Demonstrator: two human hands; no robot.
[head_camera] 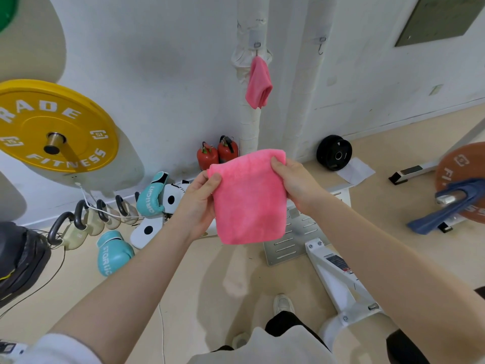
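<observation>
Pinching folded pink terry cloth [249, 198] by top corners, left hand [199, 203] at nine o'clock, right hand [296, 185] at three, to hold it flat.

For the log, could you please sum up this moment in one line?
left hand: pinches pink cloth; right hand: pinches pink cloth; spot: mid-air

The beige floor [210, 285] carries two red fire extinguishers [207, 156] at the foot of the wall and a black weight plate [333, 152] leaning there, with a sheet of paper [355, 170] just beside it. To the left stand a row of kettlebells [76, 227], two teal boxing gloves [113, 252] and white focus mitts [145, 229]. A white machine frame [333, 274] rests on the right.
</observation>
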